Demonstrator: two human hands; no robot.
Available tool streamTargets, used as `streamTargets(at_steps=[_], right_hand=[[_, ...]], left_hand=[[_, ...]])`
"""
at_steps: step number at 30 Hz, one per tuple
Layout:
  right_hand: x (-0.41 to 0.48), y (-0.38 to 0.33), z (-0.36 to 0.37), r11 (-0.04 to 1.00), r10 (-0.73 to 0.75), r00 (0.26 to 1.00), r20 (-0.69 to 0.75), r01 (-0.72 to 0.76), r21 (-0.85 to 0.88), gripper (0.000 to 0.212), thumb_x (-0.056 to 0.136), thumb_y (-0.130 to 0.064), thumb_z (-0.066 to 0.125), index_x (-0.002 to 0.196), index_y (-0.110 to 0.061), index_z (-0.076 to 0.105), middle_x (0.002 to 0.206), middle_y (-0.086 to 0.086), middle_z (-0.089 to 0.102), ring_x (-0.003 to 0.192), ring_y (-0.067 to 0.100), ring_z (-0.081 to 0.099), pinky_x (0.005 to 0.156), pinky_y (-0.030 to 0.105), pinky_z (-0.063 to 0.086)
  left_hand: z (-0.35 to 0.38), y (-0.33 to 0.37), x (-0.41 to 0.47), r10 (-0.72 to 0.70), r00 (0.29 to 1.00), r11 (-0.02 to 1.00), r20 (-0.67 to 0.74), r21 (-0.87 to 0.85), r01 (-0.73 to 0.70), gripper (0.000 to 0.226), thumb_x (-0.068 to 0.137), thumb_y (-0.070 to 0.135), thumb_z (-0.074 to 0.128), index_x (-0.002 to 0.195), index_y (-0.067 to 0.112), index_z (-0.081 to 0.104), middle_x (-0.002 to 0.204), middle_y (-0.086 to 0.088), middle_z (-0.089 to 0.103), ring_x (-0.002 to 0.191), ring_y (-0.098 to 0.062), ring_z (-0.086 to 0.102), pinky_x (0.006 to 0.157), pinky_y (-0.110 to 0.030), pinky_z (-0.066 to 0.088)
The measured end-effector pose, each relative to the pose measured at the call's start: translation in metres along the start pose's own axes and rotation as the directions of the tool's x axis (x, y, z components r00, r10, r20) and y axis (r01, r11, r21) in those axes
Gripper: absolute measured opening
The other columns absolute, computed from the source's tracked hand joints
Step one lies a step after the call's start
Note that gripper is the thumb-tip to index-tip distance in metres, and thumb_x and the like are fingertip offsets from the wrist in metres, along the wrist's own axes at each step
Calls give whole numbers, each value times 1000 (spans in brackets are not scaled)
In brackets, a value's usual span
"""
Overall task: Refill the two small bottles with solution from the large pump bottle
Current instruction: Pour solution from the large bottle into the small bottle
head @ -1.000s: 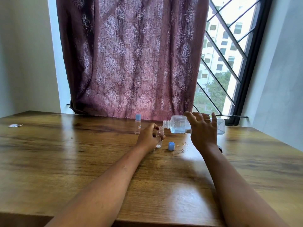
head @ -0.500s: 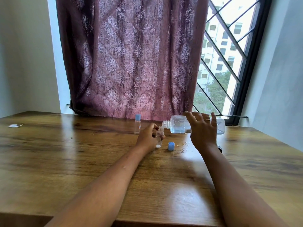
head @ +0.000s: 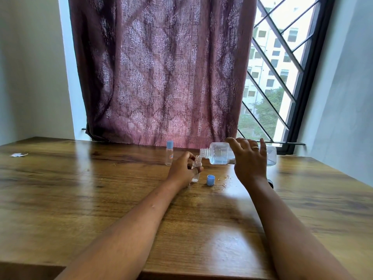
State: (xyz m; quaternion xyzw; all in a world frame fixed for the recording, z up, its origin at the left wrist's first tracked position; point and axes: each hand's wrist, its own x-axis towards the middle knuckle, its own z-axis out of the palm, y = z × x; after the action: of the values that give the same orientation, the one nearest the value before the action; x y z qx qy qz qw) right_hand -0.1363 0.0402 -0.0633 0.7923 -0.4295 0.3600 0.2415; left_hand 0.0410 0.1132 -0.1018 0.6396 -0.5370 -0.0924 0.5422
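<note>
Right hand [head: 249, 160] gripping tipped big bottle [head: 220, 153], mouth over small bottle [head: 196, 168] pinched upright by left hand [head: 182, 170].

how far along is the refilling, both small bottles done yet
Not yet. Done: the blue cap is off and lies on the table. In hand: the left hand steadies the open small bottle while the right hand tips the large bottle over its mouth. Left: the capped small bottle stands untouched behind.

Blue cap [head: 210, 180], patterned maroon curtain [head: 161, 69]
</note>
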Motion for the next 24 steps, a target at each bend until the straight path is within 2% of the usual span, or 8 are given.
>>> streamTargets(at_steps=[6,11,15,19,24], right_hand=[[0,-1,0,1000,6,1000,-17,-6,5,71,72,10,58,129,-31,46,126,2,59,121,31,50,115,52,13],[0,-1,1,1000,5,1000,-11,-5,-11,70,73,6,62,129,-33,44,127,-1,58,121,30,50,115,51,13],[1,-1,2,1000,0,1000,-12,0,-16,71,74,6,61,130,-33,43,128,-1,57,122,30,50,116,51,12],[1,0,2,1000,-6,1000,-13,5,-23,70,76,4,61,131,-33,41,130,-1,56,123,30,48,116,51,11],[1,-1,2,1000,-6,1000,-6,6,-30,68,78,-1,64,132,-34,41,130,-2,56,124,29,48,116,50,12]], left_hand=[[0,0,0,-6,1000,1000,-1,-4,6,30,78,22,76,92,26,50,85,21,57,82,2,57,65,-13,42],[1,-3,1,-15,1000,1000,-9,1,15,32,79,22,75,102,16,54,105,-4,69,100,-17,65,81,-28,52],[1,-2,1,-14,1000,1000,-22,4,14,32,78,24,76,98,20,51,106,-2,69,98,-15,64,69,-15,44],[1,-2,1,-13,999,1000,-31,22,14,33,78,26,77,98,21,51,106,-3,68,99,-15,63,70,-15,45],[0,-1,0,-18,1000,1000,-16,8,18,33,78,27,77,97,22,51,99,6,63,93,-8,60,64,-13,41]])
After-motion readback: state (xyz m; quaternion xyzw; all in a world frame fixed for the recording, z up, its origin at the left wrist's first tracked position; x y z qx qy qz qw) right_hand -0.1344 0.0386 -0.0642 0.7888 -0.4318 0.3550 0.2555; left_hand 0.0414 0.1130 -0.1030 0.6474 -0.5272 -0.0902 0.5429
